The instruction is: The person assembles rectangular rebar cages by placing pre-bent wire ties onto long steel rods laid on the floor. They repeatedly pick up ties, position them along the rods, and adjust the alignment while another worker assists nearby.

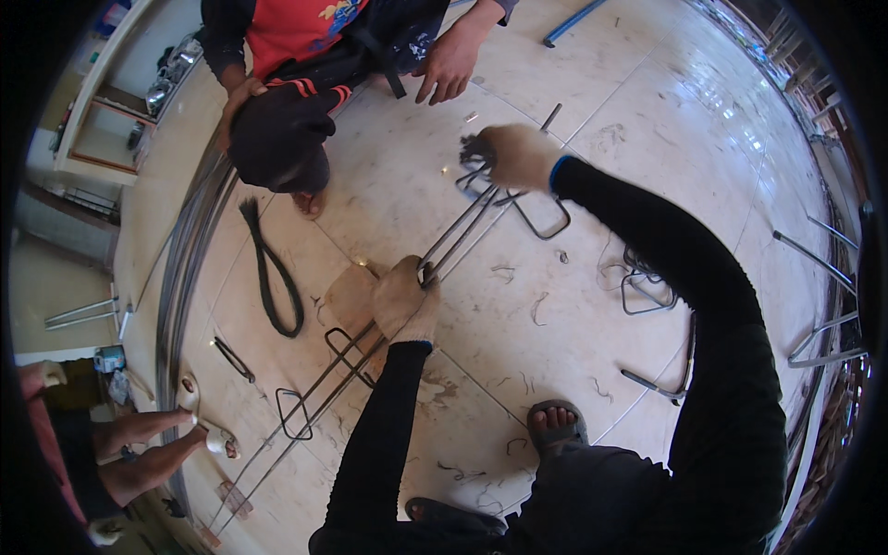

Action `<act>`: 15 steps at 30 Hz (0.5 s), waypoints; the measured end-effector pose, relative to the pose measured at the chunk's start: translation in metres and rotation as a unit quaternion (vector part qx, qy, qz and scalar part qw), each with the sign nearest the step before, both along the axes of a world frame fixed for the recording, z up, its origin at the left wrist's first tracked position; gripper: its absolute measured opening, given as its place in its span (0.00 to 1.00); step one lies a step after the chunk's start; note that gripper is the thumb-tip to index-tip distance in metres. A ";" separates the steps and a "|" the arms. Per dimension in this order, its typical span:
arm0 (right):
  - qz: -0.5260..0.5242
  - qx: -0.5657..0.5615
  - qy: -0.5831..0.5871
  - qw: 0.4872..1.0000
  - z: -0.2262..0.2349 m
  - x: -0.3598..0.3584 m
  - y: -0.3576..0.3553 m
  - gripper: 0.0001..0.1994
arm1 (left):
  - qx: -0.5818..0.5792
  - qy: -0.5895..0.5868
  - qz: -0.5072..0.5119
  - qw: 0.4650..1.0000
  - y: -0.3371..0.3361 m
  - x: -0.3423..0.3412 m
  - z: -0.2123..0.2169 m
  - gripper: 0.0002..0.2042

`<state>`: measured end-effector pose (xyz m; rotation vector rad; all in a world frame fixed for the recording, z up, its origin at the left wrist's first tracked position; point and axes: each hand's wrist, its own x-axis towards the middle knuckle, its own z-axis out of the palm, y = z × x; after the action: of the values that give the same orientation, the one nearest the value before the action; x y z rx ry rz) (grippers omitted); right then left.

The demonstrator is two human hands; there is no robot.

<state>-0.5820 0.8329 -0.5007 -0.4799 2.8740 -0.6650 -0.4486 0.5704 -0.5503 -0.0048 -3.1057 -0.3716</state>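
Note:
Long thin steel rods (460,227) run diagonally over the tiled floor, with bent square steel stirrups (546,227) around them. My left hand (407,301), in a beige work glove, is closed around the rods near their middle. At their far end is my gloved right hand (523,159), closed on a dark, frayed bunch of wire (475,152) beside the stirrups; its fingers are partly hidden. Further down the rods stand another stirrup (350,356) and a loop (294,413). A folded hank of black tie wire (268,268) lies left of my left hand.
Opposite me a person (305,92) crouches close to the rods' far end. Another person's legs (153,444) show at the lower left. Long bars (185,250) curve along the left; loose stirrups (647,287), a bent bar (661,384) and wire scraps lie on the right.

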 end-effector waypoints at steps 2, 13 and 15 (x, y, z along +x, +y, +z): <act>-0.023 -0.025 -0.055 0.998 0.014 0.028 -0.030 0.24 | -0.011 -0.003 0.009 1.000 -0.001 -0.002 -0.006 0.10; -0.009 -0.109 0.160 0.981 0.014 0.138 -0.091 0.28 | 0.050 0.063 -0.039 0.996 -0.013 0.003 -0.021 0.10; -0.117 -0.068 0.216 0.967 0.006 0.148 -0.076 0.31 | 0.024 0.035 -0.012 0.999 -0.009 0.004 -0.011 0.11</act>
<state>-0.4335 0.7569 -0.4948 -0.3393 3.3489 -0.8980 -0.4447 0.5614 -0.5616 -0.0544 -3.0297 -0.4363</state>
